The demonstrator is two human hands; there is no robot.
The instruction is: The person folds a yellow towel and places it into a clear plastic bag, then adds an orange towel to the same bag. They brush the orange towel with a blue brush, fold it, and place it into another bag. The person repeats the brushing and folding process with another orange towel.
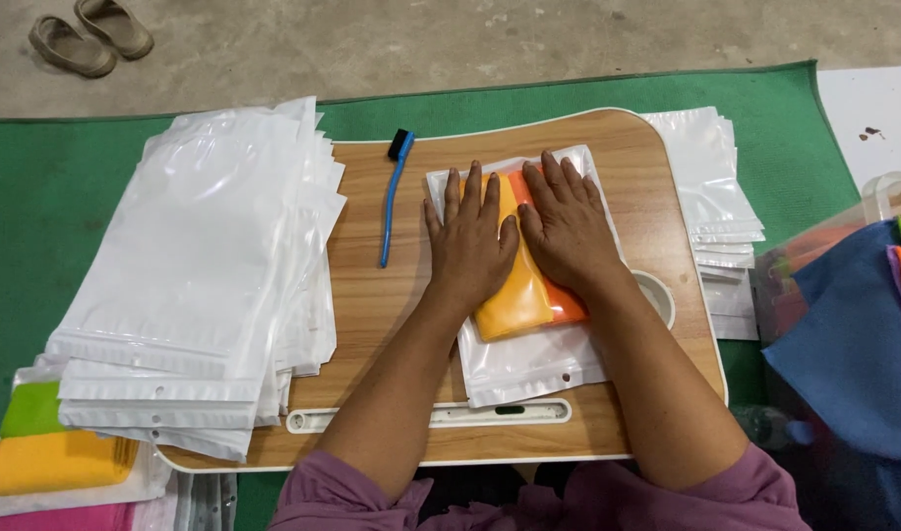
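Observation:
A clear plastic pouch (pixel 529 364) lies on a small wooden lap table (pixel 372 295), with folded yellow and orange cloths (pixel 519 310) inside it. My left hand (pixel 470 241) and my right hand (pixel 567 224) rest flat side by side on top of the pouch, fingers spread and pointing away from me, pressing on the cloths. Neither hand grips anything.
A blue brush (pixel 394 197) lies left of the pouch. A big stack of empty pouches (pixel 200 275) covers the table's left side; more pouches (pixel 716 187) lie at right. Packed cloths (pixel 52 447) sit lower left, blue cloth (pixel 854 344) at right, sandals (pixel 91 34) on the floor.

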